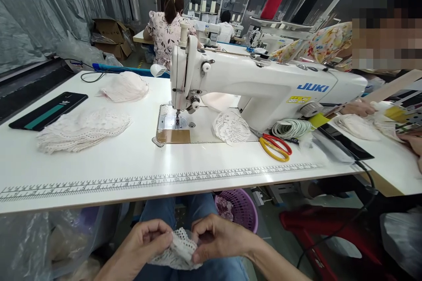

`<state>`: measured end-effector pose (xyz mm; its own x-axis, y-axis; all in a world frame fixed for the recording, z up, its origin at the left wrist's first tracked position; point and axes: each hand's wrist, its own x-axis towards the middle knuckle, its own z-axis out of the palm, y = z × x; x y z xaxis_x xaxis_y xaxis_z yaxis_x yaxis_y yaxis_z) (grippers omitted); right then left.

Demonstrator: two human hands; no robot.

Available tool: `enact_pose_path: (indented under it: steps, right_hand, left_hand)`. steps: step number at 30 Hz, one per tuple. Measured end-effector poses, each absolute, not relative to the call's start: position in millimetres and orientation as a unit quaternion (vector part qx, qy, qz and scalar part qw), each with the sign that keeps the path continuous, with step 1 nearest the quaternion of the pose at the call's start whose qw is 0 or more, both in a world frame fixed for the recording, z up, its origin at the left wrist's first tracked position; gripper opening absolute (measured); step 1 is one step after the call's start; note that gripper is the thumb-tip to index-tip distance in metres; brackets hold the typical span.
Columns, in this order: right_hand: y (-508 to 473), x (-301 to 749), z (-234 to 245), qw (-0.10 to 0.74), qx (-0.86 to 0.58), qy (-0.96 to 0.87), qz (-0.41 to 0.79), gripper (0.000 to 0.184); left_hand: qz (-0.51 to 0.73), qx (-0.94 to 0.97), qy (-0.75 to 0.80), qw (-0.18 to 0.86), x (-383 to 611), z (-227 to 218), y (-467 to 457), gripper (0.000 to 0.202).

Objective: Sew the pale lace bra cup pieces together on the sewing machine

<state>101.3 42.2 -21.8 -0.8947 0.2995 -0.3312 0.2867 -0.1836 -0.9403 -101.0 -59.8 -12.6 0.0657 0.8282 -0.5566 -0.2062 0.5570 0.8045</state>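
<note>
Below the table's front edge, over my lap, both my hands pinch one small white lace piece [179, 250]. My left hand [145, 241] grips its left side with curled fingers. My right hand [217, 238] pinches its right edge between thumb and fingers. On the white table [138, 162] above stands a white JUKI sewing machine [260, 83]; its needle area [178, 118] has no fabric under it. A stack of lace pieces [82, 128] lies at the left and one lace piece [231, 128] lies by the machine base.
Red-and-yellow scissors [275, 145], a coil of white cord [292, 128] and a black tablet [343, 142] lie at right. Another lace pile [125, 88] sits at the back left, beside a dark tray [48, 110]. A purple basket [240, 208] stands under the table. Other people work behind and at the right.
</note>
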Motion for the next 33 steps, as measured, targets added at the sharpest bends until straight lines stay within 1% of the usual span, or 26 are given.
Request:
enact_pose_path:
  steps: [7, 13, 16, 21, 25, 33]
  right_hand:
    - [44, 110, -16, 0.028, -0.216, -0.659, 0.72, 0.042]
    - [36, 107, -19, 0.01, -0.226, -0.621, 0.751, 0.045]
    - [34, 106, -20, 0.007, -0.23, -0.608, 0.76, 0.047]
    - [39, 111, -16, 0.039, -0.189, -0.662, 0.724, 0.044]
    - [42, 114, -10, 0.048, -0.174, -0.658, 0.731, 0.042]
    - [37, 109, -14, 0.066, -0.193, -0.64, 0.74, 0.044]
  left_hand:
    - [0.402, 0.254, 0.564, 0.675, -98, -12, -57, 0.045]
    - [0.395, 0.286, 0.57, 0.661, -91, -9, -54, 0.045]
    - [0.382, 0.268, 0.56, 0.685, -94, -8, -55, 0.045]
    - [0.381, 0.215, 0.528, 0.728, -101, -2, -60, 0.038]
    - [0.396, 0.175, 0.523, 0.735, -100, -1, -62, 0.035]
    - [0.415, 0.185, 0.5, 0.737, -99, -12, -61, 0.03]
